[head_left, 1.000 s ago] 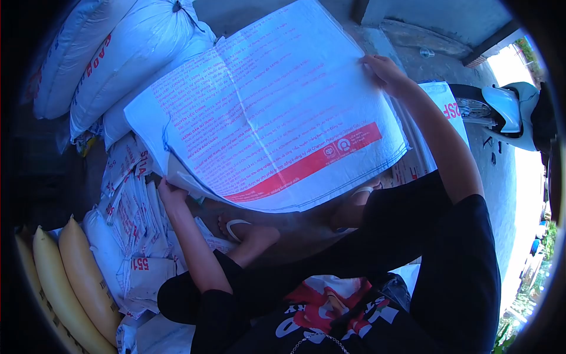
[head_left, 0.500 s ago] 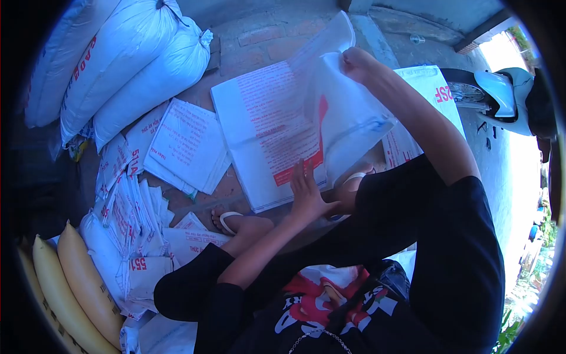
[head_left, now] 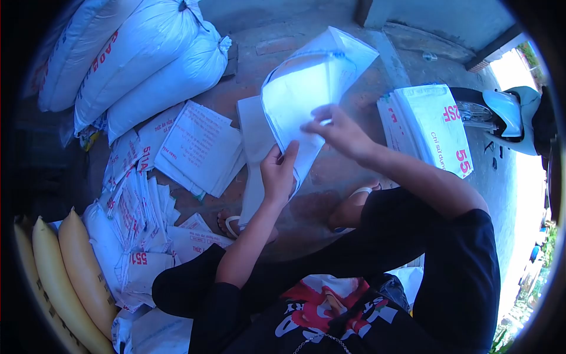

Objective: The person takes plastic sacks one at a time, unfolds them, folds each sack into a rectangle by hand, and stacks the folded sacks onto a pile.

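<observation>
A folded white woven sack (head_left: pixel 298 97) is raised off the floor in front of me, its far end curling up and to the right. My left hand (head_left: pixel 280 171) pinches its near edge, thumb on top. Close to the right side of the sack, my right hand (head_left: pixel 342 134) has its fingers bent but apart, slightly blurred; nothing shows between them. Under the lifted sack, another flat white sack (head_left: pixel 250 177) lies on the brick floor, partly covered.
A stack of printed sacks (head_left: pixel 433 133) stands right, by a parked motorbike (head_left: pixel 501 103). Flat sacks (head_left: pixel 197 147) and a loose heap (head_left: pixel 132 212) lie left. Filled white sacks (head_left: pixel 159 76) lean behind them; yellow filled sacks (head_left: pixel 85 271) stand lower left. My sandalled feet flank the work.
The sack has been lifted and folded, its red printing turned out of sight. My left hand has taken its near edge. My right hand has let go of the upper part and come down.
</observation>
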The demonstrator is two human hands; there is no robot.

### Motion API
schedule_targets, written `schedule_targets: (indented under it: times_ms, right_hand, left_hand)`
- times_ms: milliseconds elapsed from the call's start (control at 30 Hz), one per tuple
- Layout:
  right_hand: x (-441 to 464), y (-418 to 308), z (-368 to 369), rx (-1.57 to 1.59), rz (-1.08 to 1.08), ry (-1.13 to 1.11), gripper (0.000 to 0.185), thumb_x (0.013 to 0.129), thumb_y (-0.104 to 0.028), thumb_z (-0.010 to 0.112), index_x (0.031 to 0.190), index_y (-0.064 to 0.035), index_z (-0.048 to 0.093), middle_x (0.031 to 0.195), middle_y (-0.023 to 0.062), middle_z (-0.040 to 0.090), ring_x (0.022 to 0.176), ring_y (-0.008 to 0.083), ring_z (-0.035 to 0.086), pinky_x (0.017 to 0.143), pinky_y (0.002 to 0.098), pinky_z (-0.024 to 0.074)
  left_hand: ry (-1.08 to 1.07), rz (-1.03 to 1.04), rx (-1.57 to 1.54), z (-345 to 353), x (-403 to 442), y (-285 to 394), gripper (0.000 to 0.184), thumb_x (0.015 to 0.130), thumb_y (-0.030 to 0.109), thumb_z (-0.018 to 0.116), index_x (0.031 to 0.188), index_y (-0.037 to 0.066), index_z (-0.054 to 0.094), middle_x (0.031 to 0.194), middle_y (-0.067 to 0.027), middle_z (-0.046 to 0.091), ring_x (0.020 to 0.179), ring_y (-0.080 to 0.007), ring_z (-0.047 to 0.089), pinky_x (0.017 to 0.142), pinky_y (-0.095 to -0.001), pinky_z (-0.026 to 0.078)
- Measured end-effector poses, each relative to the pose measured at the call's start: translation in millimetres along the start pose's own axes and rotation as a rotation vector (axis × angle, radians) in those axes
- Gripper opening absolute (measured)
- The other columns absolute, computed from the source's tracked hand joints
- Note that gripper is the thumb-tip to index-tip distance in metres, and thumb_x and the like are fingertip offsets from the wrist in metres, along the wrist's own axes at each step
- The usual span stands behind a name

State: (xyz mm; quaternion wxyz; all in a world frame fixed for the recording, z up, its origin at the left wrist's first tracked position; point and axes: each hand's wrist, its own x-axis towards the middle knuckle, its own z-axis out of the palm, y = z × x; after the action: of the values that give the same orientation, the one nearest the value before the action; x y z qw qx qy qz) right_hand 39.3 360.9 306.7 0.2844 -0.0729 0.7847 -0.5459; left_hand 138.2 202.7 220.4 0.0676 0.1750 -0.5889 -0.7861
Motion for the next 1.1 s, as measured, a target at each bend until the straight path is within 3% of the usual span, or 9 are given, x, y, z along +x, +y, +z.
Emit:
schedule_targets:
  times_ms: [167,300,567,767,867,900,967,1033,1100]
  right_hand:
    - [-21,-13,27,-0.194,-0.216,-0.049,0.084,0.075,-0.050,0.084,0.126,0.0068,0.050,0.118,0.0210,0.056,0.107,0.0308,0.060,0.090,0.0383,0.0526]
    - [-17,-23,22,-0.159,-0.235,-0.017,0.080,0.074,-0.045,0.087,0.123,0.0076,0.051,0.122,0.0219,0.055,0.108,0.0283,0.061,0.090,0.0372,0.0534]
    - [-7,-2,22,-0.193,-0.278,-0.051,0.050,0.085,-0.027,0.073,0.118,0.0061,0.054,0.117,0.0222,0.057,0.102,0.0299,0.065,0.088,0.0380,0.0555]
    - [-8,-6,17,-0.407,-0.455,0.076,0.037,0.087,-0.023,0.067,0.111,0.0045,0.059,0.111,0.0240,0.061,0.094,0.0353,0.069,0.083,0.0409,0.0564]
    - [8,-31,-24,-0.630,-0.515,0.115,0.030,0.088,-0.021,0.065,0.103,0.0040,0.062,0.096,0.0235,0.068,0.083,0.0366,0.070,0.079,0.0429,0.0567]
    - [13,-37,-36,-0.634,-0.497,0.223,0.025,0.088,-0.020,0.064,0.095,0.0041,0.065,0.081,0.0219,0.070,0.075,0.0373,0.071,0.076,0.0443,0.0570]
    - [23,-42,-71,-0.645,-0.479,0.326,0.027,0.088,-0.021,0.065,0.088,0.0056,0.067,0.082,0.0214,0.072,0.076,0.0340,0.073,0.075,0.0420,0.0578]
    - [27,-49,-104,-0.457,-0.375,0.395,0.027,0.093,-0.019,0.062,0.095,0.0070,0.066,0.083,0.0163,0.072,0.073,0.0220,0.074,0.070,0.0343,0.0591]
    - [42,-40,-148,-0.259,-0.314,0.461,0.031,0.099,-0.021,0.057,0.107,0.0076,0.064,0.098,0.0167,0.071,0.082,0.0233,0.074,0.077,0.0352,0.0622]
  left_hand:
    - [-0.140,-0.196,-0.429,-16,-1,54,0.035,0.102,0.025,0.063,0.125,-0.001,0.063,0.109,-0.0049,0.065,0.091,-0.0101,0.063,0.082,-0.0269,0.052]
    - [-0.240,-0.228,-0.486,-13,-4,64,0.032,0.106,0.021,0.053,0.128,-0.002,0.058,0.118,-0.0092,0.066,0.102,-0.0145,0.066,0.092,-0.0307,0.054]
    - [-0.163,-0.167,-0.283,-7,-1,44,0.032,0.103,0.019,0.060,0.126,-0.003,0.060,0.113,-0.0099,0.067,0.098,-0.0139,0.067,0.087,-0.0290,0.056]
    - [-0.050,-0.095,-0.248,-14,9,20,0.022,0.103,0.017,0.059,0.119,0.001,0.062,0.104,-0.0052,0.067,0.092,-0.0101,0.065,0.082,-0.0250,0.053]
    - [0.070,-0.007,-0.241,-29,25,34,0.019,0.103,0.016,0.060,0.114,0.001,0.063,0.099,-0.0027,0.065,0.088,-0.0071,0.061,0.078,-0.0234,0.050]
    - [0.117,0.021,-0.239,-38,32,46,0.019,0.102,0.016,0.060,0.112,0.000,0.063,0.097,-0.0018,0.065,0.087,-0.0057,0.060,0.076,-0.0227,0.049]
    - [0.125,0.057,-0.171,-65,50,73,0.018,0.102,0.016,0.058,0.110,0.001,0.063,0.097,-0.0019,0.064,0.087,-0.0070,0.061,0.077,-0.0232,0.049]
    - [0.117,0.108,-0.092,-93,64,109,0.020,0.102,0.019,0.059,0.111,0.002,0.063,0.097,-0.0028,0.065,0.087,-0.0086,0.062,0.077,-0.0228,0.050]
    - [0.196,0.153,0.055,-131,79,142,0.022,0.102,0.022,0.058,0.111,0.002,0.064,0.097,-0.0038,0.066,0.088,-0.0107,0.064,0.081,-0.0249,0.051]
